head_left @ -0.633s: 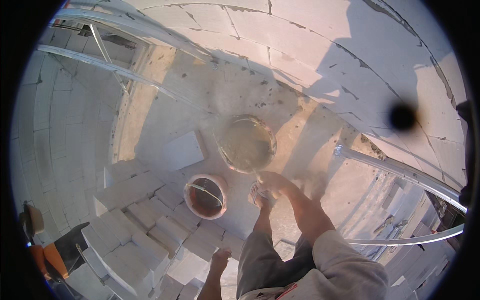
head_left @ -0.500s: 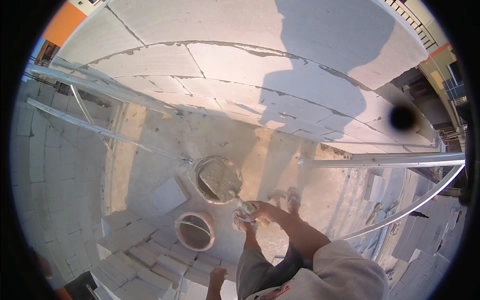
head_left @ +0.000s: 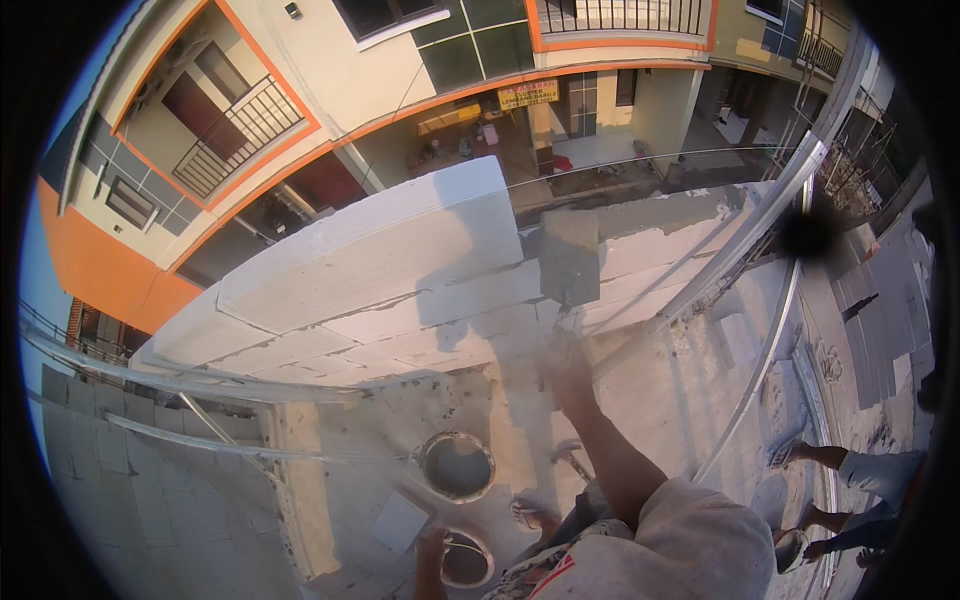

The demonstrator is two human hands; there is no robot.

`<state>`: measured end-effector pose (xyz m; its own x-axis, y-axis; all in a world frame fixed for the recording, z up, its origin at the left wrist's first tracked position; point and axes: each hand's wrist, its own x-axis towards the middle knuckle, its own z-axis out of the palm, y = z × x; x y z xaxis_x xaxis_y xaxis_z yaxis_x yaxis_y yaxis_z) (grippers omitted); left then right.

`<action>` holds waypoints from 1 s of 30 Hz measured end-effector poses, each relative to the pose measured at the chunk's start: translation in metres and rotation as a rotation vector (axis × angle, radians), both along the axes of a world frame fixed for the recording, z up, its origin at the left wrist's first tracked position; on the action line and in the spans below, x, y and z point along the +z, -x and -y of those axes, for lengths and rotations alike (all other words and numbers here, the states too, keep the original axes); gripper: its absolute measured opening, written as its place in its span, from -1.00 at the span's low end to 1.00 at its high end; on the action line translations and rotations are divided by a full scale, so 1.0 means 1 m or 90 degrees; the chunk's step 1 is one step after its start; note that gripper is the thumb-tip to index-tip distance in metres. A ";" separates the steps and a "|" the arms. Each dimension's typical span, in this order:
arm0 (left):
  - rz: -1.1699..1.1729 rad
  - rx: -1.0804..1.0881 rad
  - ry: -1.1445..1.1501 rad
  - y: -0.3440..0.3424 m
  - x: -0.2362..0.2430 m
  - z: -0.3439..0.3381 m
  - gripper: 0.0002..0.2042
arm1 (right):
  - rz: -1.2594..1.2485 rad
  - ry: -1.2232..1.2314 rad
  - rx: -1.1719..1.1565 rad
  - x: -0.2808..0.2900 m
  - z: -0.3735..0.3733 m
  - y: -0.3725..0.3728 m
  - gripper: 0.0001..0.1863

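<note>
My right hand (head_left: pixel 566 368) is stretched forward and closed round the handle of a rectangular trowel. The trowel's broad blade (head_left: pixel 570 258), coated in grey mortar, is up against the pale block wall (head_left: pixel 380 270), beside the end of its top block. Wet mortar (head_left: pixel 660 213) lies along the lower course to the right. Near the lower edge, my left hand (head_left: pixel 432 548) looks curled closed; anything inside it is hidden. It overlaps the rim of a small bucket (head_left: pixel 466 575). Just beyond stands a round tub (head_left: pixel 457 467) of grey mortar.
A string line (head_left: pixel 640 158) runs from the top block to the right. Metal poles (head_left: pixel 740 235) cross on the right, others (head_left: pixel 230 385) on the left. A hammer-like tool (head_left: pixel 574 458) lies near my foot. Other people's legs (head_left: pixel 875 480) show at right. A white slab (head_left: pixel 400 522) lies by the tub.
My right hand has lifted the trowel with mortar out of the tub and brought it forward to the wall. The view has tilted up, showing the wall's top and the buildings behind.
</note>
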<state>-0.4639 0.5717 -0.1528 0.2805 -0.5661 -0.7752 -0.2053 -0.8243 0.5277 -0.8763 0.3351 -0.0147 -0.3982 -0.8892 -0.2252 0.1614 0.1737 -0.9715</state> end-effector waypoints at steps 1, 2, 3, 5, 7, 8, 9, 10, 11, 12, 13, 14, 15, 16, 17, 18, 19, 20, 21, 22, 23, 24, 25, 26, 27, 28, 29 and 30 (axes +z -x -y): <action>-0.009 -0.031 0.022 -0.007 -0.004 0.000 -0.66 | -0.072 -0.010 -0.018 -0.001 0.014 0.001 -0.52; -0.021 -0.060 0.023 -0.016 -0.012 -0.004 -0.66 | -0.095 -0.018 -0.025 -0.002 0.029 -0.002 -0.51; 0.029 -0.164 0.031 -0.027 -0.021 -0.006 -0.65 | -0.120 -0.026 -0.034 -0.002 0.043 -0.006 -0.50; 0.099 -0.351 0.043 -0.050 -0.041 -0.008 -0.64 | -0.225 -0.015 -0.039 0.005 0.060 -0.017 -0.49; 0.091 -0.351 0.078 -0.071 -0.053 -0.012 -0.63 | -0.367 -0.035 -0.021 0.021 0.069 -0.029 -0.48; 0.091 -0.320 0.048 -0.079 -0.057 -0.014 -0.63 | -0.383 -0.017 -0.014 0.031 0.071 -0.036 -0.48; 0.092 -0.288 0.018 -0.085 -0.058 -0.015 -0.62 | -0.383 -0.047 0.011 0.041 0.070 -0.044 -0.47; 0.077 -0.194 -0.036 -0.090 -0.057 -0.018 -0.62 | -0.391 -0.051 0.026 0.051 0.070 -0.049 -0.46; 0.061 -0.093 -0.091 -0.093 -0.055 -0.022 -0.62 | -0.390 -0.063 0.038 0.057 0.068 -0.052 -0.46; 0.077 -0.091 -0.108 -0.094 -0.052 -0.024 -0.62 | -0.396 -0.049 0.041 0.061 0.063 -0.055 -0.46; 0.076 -0.091 -0.126 -0.094 -0.047 -0.025 -0.62 | -0.404 -0.012 0.027 0.063 0.059 -0.057 -0.45; 0.076 -0.091 -0.145 -0.091 -0.043 -0.026 -0.63 | -0.405 0.007 0.020 0.059 0.048 -0.057 -0.53; 0.076 -0.094 -0.165 -0.088 -0.037 -0.025 -0.63 | -0.406 -0.020 0.045 0.052 0.034 -0.058 -0.54; 0.074 -0.116 -0.170 -0.083 -0.031 -0.021 -0.63 | -0.411 -0.033 0.053 0.042 0.018 -0.059 -0.54; 0.068 -0.140 -0.175 -0.075 -0.027 -0.016 -0.64 | -0.418 -0.050 0.064 0.031 0.003 -0.058 -0.55; 0.062 -0.162 -0.180 -0.065 -0.022 -0.011 -0.64 | -0.406 -0.056 0.051 0.019 -0.010 -0.054 -0.55; 0.085 -0.186 -0.152 -0.055 -0.016 -0.005 -0.69 | -0.390 -0.066 0.044 0.008 -0.022 -0.051 -0.54; 0.110 -0.206 -0.125 -0.042 -0.012 0.002 -0.72 | -0.366 -0.102 0.056 0.000 -0.027 -0.048 -0.54; 0.124 -0.203 -0.113 -0.029 -0.007 0.010 -0.76 | -0.351 -0.067 0.024 -0.007 -0.026 -0.044 -0.53; 0.122 -0.211 -0.075 -0.019 0.001 0.017 -0.73 | -0.328 -0.060 0.010 -0.011 -0.022 -0.038 -0.52; 0.107 -0.197 -0.048 -0.008 0.007 0.026 -0.70 | -0.306 -0.051 -0.005 -0.012 -0.015 -0.031 -0.51; 0.098 -0.204 -0.041 0.001 0.011 0.036 -0.68 | -0.289 -0.041 0.000 -0.011 -0.001 -0.024 -0.48; 0.090 -0.208 -0.033 0.009 0.015 0.045 -0.65 | -0.270 -0.030 0.008 -0.008 0.017 -0.016 -0.44; 0.070 -0.205 -0.014 0.014 0.019 0.053 -0.63 | -0.256 -0.004 0.007 -0.004 0.034 -0.008 -0.40; 0.086 -0.275 0.040 0.019 0.023 0.058 -0.62 | -0.238 -0.003 0.030 0.001 0.048 -0.001 -0.41; 0.089 -0.338 0.104 0.025 0.026 0.061 -0.62 | -0.226 0.011 0.044 0.006 0.062 0.008 -0.41; 0.113 -0.367 0.093 0.031 0.028 0.059 -0.62 | -0.216 0.025 0.058 0.011 0.073 0.015 -0.41; 0.075 -0.326 0.124 0.037 0.030 0.057 -0.62 | -0.220 0.023 0.075 0.016 0.079 0.021 -0.45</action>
<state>-0.5007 0.5146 -0.1231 0.0104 -0.7825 -0.6225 -0.6206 -0.4932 0.6096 -0.8973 0.2556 0.0016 -0.3402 -0.9383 -0.0627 -0.1958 0.1359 -0.9712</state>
